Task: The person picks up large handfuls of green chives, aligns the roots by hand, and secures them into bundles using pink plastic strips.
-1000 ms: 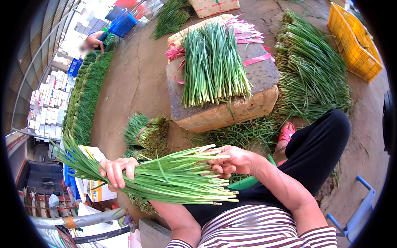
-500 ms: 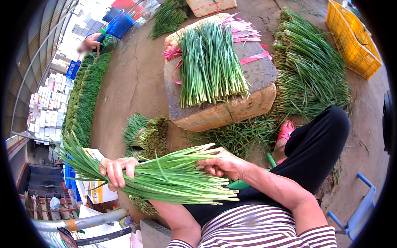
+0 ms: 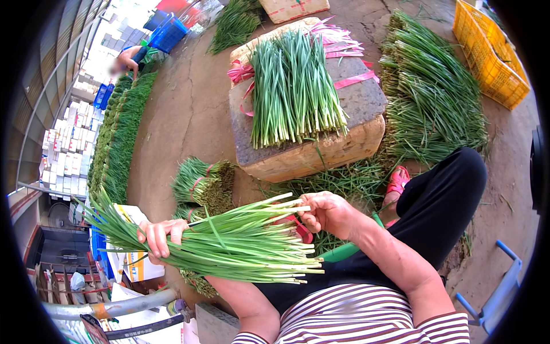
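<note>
The left hand (image 3: 161, 237) is holding green stalks (image 3: 243, 243) in front of the striped shirt (image 3: 344, 315), fingers wrapped round them. The right hand (image 3: 327, 213) is holding bent, narrow-set fingers at the pale ends; whether they are pinching one, I cannot tell

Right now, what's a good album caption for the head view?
Left hand grips a bundle of green stalks, right hand at their pale ends, near a stalk-laden block.

The fisheye head camera is looking down from close above the leafy bundle (image 3: 252, 246). It is also taking in floor (image 3: 166, 132) beyond that bundle.
</note>
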Motion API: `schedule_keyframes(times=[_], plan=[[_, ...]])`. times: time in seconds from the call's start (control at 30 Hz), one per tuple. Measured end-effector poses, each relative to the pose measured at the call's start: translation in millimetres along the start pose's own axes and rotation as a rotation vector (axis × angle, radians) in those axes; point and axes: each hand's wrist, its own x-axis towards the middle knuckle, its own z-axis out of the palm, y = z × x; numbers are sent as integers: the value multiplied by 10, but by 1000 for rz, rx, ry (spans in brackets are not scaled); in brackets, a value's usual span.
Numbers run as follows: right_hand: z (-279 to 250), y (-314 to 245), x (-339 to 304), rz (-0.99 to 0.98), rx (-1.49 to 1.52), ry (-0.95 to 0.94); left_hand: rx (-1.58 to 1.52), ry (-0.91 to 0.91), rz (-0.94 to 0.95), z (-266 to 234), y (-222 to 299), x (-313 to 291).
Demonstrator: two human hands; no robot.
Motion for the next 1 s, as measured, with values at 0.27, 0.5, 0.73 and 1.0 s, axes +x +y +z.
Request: schedule_keyframes(times=[0.27, 0.5, 0.73, 1.0], plan=[[244, 16, -111, -260, -627, 3, -56, 5, 52, -3, 116, -15], [403, 145, -89, -607, -1490, 102, -131, -67, 19, -10, 36, 45], [355, 74, -60, -348, -1224, -2, -135, -101, -28, -4, -38, 90], [519, -191, -162, -302, -1210, 61, -60, -149, -100, -29, -91, 104]])
